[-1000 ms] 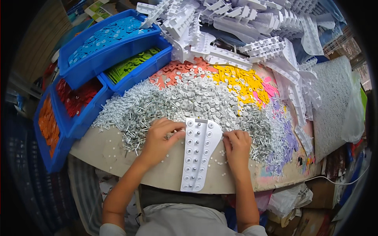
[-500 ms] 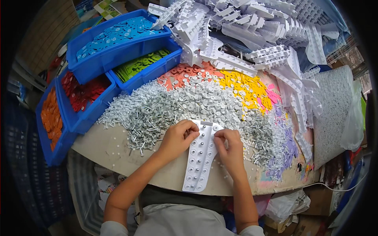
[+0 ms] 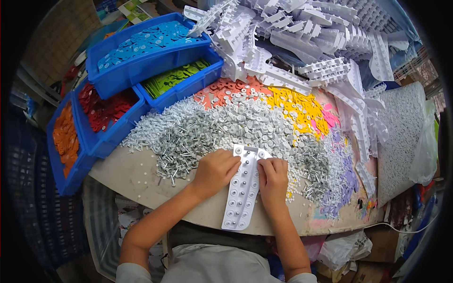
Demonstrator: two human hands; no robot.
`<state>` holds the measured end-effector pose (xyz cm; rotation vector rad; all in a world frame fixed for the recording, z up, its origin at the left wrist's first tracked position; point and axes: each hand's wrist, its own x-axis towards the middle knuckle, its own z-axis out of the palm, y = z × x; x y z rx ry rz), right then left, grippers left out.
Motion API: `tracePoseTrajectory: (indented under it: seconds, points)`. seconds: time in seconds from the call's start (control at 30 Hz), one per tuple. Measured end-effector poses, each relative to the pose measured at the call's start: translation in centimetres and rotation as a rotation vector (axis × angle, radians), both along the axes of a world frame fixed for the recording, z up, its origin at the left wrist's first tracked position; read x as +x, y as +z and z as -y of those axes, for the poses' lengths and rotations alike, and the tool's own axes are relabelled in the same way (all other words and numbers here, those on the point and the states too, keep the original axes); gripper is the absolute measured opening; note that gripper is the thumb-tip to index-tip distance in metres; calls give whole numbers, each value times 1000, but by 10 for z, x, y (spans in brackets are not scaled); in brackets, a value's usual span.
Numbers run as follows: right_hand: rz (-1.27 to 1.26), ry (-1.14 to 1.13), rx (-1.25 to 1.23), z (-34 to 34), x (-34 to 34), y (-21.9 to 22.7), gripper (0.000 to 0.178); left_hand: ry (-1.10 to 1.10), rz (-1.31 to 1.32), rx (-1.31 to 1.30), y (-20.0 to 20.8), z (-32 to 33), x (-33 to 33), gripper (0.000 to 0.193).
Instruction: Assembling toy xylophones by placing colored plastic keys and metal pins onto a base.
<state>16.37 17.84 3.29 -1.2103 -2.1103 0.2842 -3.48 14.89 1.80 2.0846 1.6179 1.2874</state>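
Observation:
A long white plastic piece [image 3: 239,193] lies lengthwise in front of me, narrower at its near end. Round ringed holes line both its sides, and a row of small shiny metal heads runs down its middle. My left hand [image 3: 214,172] is closed at its left edge, near the far end, thumb and fingers drawn together. Opposite, my right hand [image 3: 273,179] pinches the right edge with curled fingers. Whether a small part sits between the fingertips is hidden. Just beyond the piece is a heap of white round caps [image 3: 255,122].
Metal pins [image 3: 177,151] lie left of the caps, yellow pieces [image 3: 299,108] behind them, purple ones [image 3: 347,181] to the right. Blue bins [image 3: 155,101] with coloured flat pieces stand at the left. White toothed plastic parts [image 3: 325,42] pile up at the back. A speckled sheet [image 3: 401,137] borders the right.
The view has shifted slightly. My left fingers have lowered from above the far end to the left edge, and my right fingers have curled in closer at the right edge.

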Motion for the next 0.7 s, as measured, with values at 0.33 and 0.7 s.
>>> tracePoseTrajectory:
  seconds: [0.33, 0.7]
  points:
    - [-170, -113, -89, 6, 20, -3, 9, 110, -154, 25, 10, -68, -37, 10]
    - [81, -163, -80, 12, 57, 4, 15, 71, -393, 53, -1, -77, -34, 17]
